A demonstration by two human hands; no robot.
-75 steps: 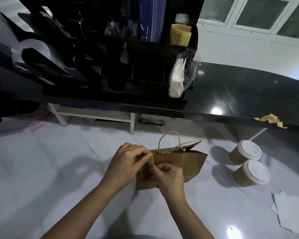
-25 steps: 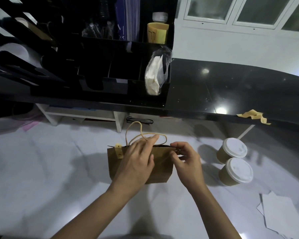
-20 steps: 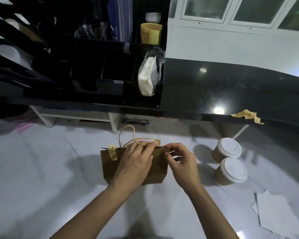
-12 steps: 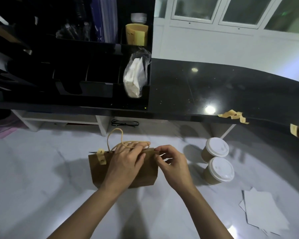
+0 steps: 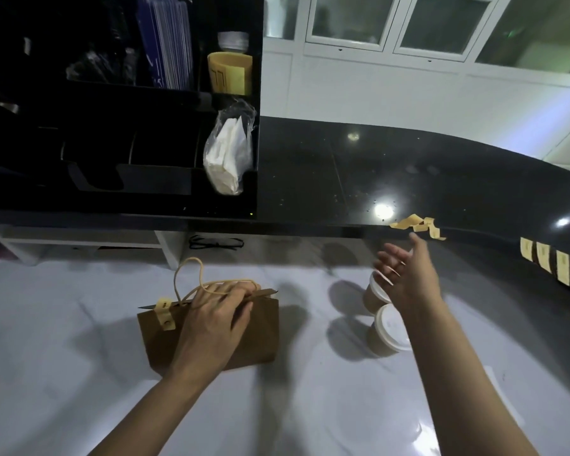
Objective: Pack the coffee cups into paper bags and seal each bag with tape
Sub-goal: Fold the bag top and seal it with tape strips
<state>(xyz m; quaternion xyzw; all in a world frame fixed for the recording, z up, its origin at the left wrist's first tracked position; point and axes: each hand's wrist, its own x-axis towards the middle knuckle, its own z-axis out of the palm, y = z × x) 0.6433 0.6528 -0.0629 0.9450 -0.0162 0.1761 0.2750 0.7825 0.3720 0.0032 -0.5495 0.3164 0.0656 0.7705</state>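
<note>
Paper bag stands on the pale worktop in the head view, under the left hand, whose fingers curl over the top edge and hold the mouth pinched shut; one tape piece already folds over that edge, just left of those fingers, and the end to their right is bare; the right hand is raised with fingers spread and straight, holding nothing, above the two coffee cups; a crumpled tape scrap lies on the counter edge just beyond its fingertips, while three tape strips hang with their long axis vertical from that edge, further right; the right hand is much the nearer, so it likely fetches the next strip.
</note>
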